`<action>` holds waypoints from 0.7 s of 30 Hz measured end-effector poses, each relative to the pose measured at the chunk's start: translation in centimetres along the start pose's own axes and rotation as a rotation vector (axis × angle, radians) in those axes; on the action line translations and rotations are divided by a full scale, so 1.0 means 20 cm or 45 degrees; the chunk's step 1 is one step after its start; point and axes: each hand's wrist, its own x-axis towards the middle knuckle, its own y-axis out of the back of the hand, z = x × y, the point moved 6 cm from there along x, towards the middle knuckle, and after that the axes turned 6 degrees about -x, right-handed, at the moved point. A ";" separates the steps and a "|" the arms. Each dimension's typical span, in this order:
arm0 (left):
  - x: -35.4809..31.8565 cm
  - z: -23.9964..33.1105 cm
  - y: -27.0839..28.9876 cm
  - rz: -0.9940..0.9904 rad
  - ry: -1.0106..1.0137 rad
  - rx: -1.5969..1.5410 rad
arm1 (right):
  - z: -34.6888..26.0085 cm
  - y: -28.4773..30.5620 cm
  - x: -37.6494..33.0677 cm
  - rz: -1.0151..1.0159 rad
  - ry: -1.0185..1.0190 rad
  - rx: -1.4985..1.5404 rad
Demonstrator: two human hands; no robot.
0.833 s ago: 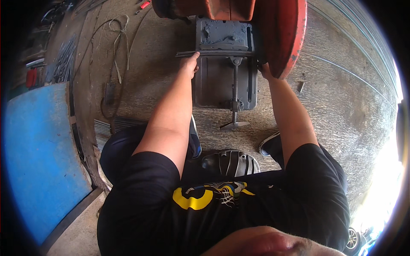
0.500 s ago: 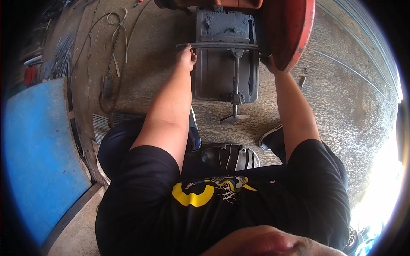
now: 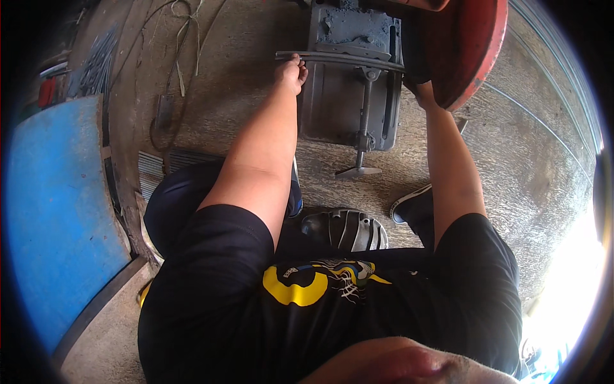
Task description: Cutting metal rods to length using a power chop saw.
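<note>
My left hand (image 3: 292,73) is closed around the left end of thin metal bars (image 3: 348,59), which lie side by side across the grey base (image 3: 329,109) of a chop saw. The bars sit between the fixed fence (image 3: 355,49) and the head of the clamp screw (image 3: 366,109), whose handle (image 3: 358,172) points toward me. At the bars' right end is my right hand (image 3: 425,94), beside the saw's red guard (image 3: 489,54). Shadow and the guard cover its fingers, so its grip cannot be made out.
A blue sheet (image 3: 57,205) stands at the left, with a bundle of rods (image 3: 99,64) beyond it. A cord (image 3: 185,32) trails on the floor. Long rods (image 3: 540,125) lie at the right. A black ribbed object (image 3: 345,230) lies between my shoes.
The view has shifted, so the saw, bars and both hands appear farther right and slightly higher. My left hand still grips the bars; the clamp handle looks slightly turned.
</note>
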 end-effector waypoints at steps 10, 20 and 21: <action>-0.01 0.02 -0.02 0.007 -0.009 0.168 | -0.03 -0.01 0.01 -0.013 0.084 -0.150; 0.04 0.00 0.00 0.026 -0.001 -0.161 | -0.04 0.13 -0.03 0.262 0.077 0.278; 0.05 0.01 0.00 0.037 -0.009 -0.159 | -0.04 0.14 -0.03 0.282 0.083 0.296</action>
